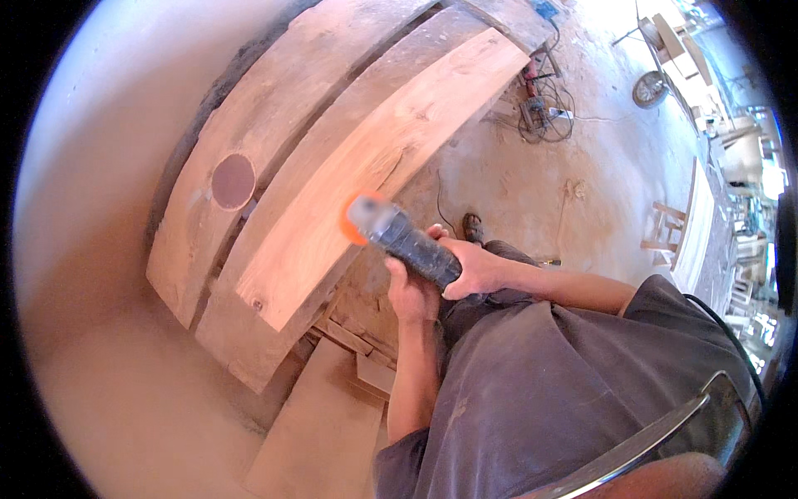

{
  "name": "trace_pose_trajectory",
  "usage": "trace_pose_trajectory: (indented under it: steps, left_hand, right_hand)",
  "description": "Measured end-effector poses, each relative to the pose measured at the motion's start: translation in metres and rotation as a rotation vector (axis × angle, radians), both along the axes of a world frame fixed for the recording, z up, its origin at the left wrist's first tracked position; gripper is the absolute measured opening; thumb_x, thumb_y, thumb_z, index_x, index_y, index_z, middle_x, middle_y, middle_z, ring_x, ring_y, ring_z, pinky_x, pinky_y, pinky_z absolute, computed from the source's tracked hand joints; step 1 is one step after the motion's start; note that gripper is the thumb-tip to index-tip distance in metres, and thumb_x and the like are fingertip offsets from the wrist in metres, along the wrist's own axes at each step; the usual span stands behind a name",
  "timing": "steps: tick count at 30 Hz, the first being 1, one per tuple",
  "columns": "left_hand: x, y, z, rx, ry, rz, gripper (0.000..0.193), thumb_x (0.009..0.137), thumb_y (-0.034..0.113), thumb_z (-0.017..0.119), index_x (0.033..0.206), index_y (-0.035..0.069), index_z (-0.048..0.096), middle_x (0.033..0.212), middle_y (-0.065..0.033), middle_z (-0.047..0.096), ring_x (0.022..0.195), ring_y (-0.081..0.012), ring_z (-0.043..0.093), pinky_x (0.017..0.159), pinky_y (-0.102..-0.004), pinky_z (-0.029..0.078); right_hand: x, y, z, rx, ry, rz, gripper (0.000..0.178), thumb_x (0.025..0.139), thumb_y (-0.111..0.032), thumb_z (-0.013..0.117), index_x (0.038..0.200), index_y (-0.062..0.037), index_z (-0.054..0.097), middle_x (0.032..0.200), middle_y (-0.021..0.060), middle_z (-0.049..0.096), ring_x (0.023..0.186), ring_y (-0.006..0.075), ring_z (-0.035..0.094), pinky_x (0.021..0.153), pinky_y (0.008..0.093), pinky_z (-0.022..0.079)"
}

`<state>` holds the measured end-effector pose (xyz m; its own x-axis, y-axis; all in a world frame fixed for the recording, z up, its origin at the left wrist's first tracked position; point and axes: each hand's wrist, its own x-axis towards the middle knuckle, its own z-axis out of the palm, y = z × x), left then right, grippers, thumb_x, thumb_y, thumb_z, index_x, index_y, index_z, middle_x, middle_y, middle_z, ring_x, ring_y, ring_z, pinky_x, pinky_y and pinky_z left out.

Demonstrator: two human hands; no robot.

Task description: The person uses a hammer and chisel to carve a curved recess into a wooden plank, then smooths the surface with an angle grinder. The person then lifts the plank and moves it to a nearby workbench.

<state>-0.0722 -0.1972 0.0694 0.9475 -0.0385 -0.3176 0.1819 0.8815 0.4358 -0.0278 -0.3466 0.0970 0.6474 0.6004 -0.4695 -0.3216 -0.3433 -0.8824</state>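
Both my hands are closed round the dark body of an angle grinder (416, 245). My right hand (475, 266) grips its rear end, and my left hand (411, 293) holds it from the near left side. At the grinder's blurred grey head is an orange disc (352, 221). This disc is over the near edge of a long pale wooden board (366, 175); whether it touches the wood I cannot tell. The board has knots and a dark crack near its middle, and it lies along a dusty workbench of thick planks (283, 179).
A round brown sanding disc (233, 182) lies on the bench, left of the board. Boards (320, 416) lie below the bench's near end. On the floor beyond are tangled cables (544, 116) and a wheel (650, 89). A wooden stool (665, 226) stands at right, and a wall (91, 208) at left.
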Motion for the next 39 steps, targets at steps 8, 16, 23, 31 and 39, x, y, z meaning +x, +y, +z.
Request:
trace_pose_trajectory:
  steps: [8, 16, 23, 31, 39]
  left_hand:
    - [0.001, -0.002, -0.002, 0.331, 0.193, 0.146, 0.094, 0.085, 0.088, 0.041, 0.119, 0.002, 0.056, 0.096, -0.0162, 0.07, 0.093, -0.0332, 0.07, 0.088, -0.0467, 0.056]
    - [0.018, 0.0, 0.017, 0.105, 0.084, 0.179, 0.08, 0.094, 0.075, 0.046, 0.125, 0.002, 0.056, 0.102, -0.0167, 0.07, 0.102, -0.0425, 0.067, 0.099, -0.0579, 0.05]
    - [0.01, -0.012, 0.005, 0.124, 0.122, 0.04, 0.069, 0.092, 0.04, 0.072, 0.14, 0.0, 0.043, 0.127, -0.0232, 0.063, 0.119, -0.0402, 0.062, 0.109, -0.0557, 0.046]
    - [0.028, -0.026, -0.009, 0.302, 0.515, 0.065, 0.022, 0.087, 0.013, 0.072, 0.095, -0.007, 0.066, 0.094, -0.0139, 0.07, 0.08, -0.0246, 0.07, 0.075, -0.0368, 0.059]
    - [0.048, -0.051, -0.019, 0.558, 0.508, -0.164, 0.026, 0.086, 0.017, 0.073, 0.101, -0.004, 0.07, 0.09, -0.0093, 0.072, 0.08, -0.0221, 0.071, 0.077, -0.0334, 0.057]
  right_hand:
    - [0.009, 0.008, 0.017, 0.193, 0.164, 0.054, 0.066, 0.065, -0.022, 0.078, 0.12, 0.0068, 0.056, 0.106, 0.0104, 0.06, 0.103, 0.0213, 0.056, 0.094, 0.034, 0.046]
    - [0.013, 0.003, 0.001, 0.121, -0.028, 0.06, 0.073, 0.069, -0.018, 0.078, 0.132, 0.0048, 0.049, 0.106, 0.0172, 0.065, 0.101, 0.0281, 0.066, 0.091, 0.0396, 0.051]
    - [0.016, -0.001, -0.019, -0.086, -0.108, 0.145, 0.076, 0.067, -0.022, 0.077, 0.128, 0.0107, 0.044, 0.103, 0.0308, 0.066, 0.1, 0.0464, 0.066, 0.088, 0.0475, 0.053]
    - [0.017, 0.002, -0.026, -0.176, -0.196, 0.096, 0.074, 0.068, -0.022, 0.078, 0.126, 0.0109, 0.046, 0.105, 0.0307, 0.066, 0.099, 0.0465, 0.066, 0.088, 0.047, 0.053]
    - [0.023, -0.027, -0.015, -0.218, -0.113, -0.091, 0.065, 0.068, -0.021, 0.079, 0.121, 0.0053, 0.051, 0.104, 0.0282, 0.068, 0.098, 0.0423, 0.068, 0.086, 0.0456, 0.054]
